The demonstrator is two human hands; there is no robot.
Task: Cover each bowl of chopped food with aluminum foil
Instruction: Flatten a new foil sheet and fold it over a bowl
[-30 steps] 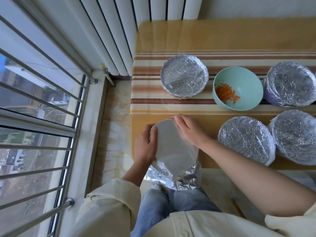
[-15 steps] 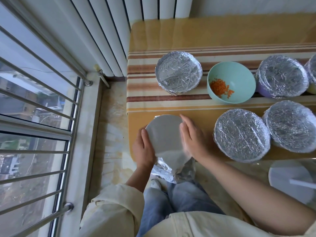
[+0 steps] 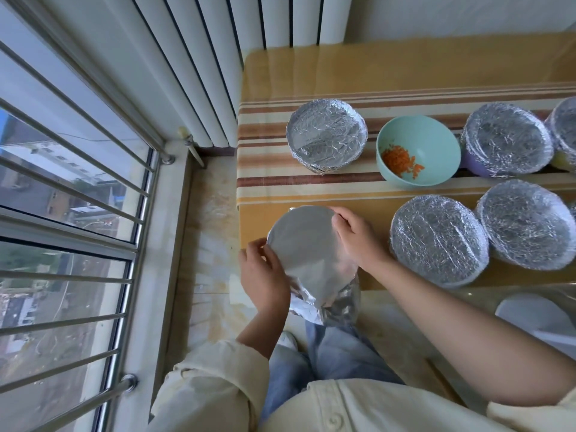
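While the left hand (image 3: 265, 277) pinches one edge of the round silver foil sheet (image 3: 304, 244), the right hand (image 3: 358, 241) grips the opposite edge. Both sit nearer the person than the open turquoise bowl (image 3: 430, 141) of chopped orange food, which foil-covered bowls (image 3: 325, 134) flank.

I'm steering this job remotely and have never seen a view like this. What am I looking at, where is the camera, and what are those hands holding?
There is no machine here: a person works with bare hands. The single picture comes from a camera worn on the head, looking down. The left hand and right hand grip a foil sheet stretched smooth over something round at the table's near edge; the foil hides what is underneath. On the table stand several foil-covered bowls and one uncovered teal bowl holding chopped orange food.
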